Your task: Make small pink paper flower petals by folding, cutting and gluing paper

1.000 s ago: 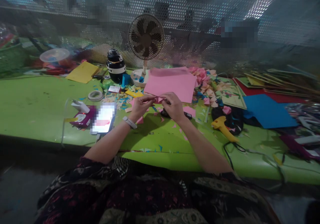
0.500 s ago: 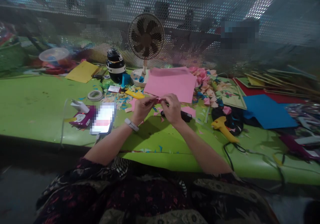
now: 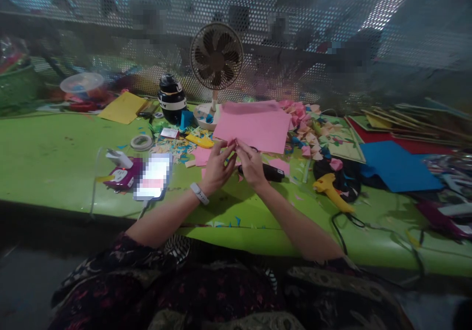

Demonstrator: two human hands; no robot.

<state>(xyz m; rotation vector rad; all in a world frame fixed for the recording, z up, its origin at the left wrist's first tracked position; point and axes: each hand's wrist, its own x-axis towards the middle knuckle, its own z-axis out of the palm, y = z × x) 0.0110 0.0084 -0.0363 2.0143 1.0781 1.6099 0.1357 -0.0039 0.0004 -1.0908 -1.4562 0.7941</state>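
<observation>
My left hand [image 3: 217,168], with a white band at the wrist, meets my right hand [image 3: 252,165] over the middle of the green table [image 3: 221,209]. Their fingertips pinch a small piece of pink paper [image 3: 234,143], mostly hidden by the fingers. Just behind them lies a large pink paper sheet [image 3: 254,123]. A black tool [image 3: 273,172] rests beside and partly under my right hand; its kind is unclear. Pink paper scraps [image 3: 202,156] are scattered around both hands.
On the left are a phone [image 3: 153,176], a purple power strip [image 3: 127,177] and a tape roll [image 3: 141,142]. Behind stand a fan [image 3: 217,57] and a black jar [image 3: 172,99]. To the right lie a yellow glue gun [image 3: 332,192], folded paper pieces [image 3: 304,126] and a blue sheet [image 3: 400,165].
My left hand has turned and shifted slightly right, its fingers more upright. Both hands stay together at the pink paper, which now shows less between the fingertips.
</observation>
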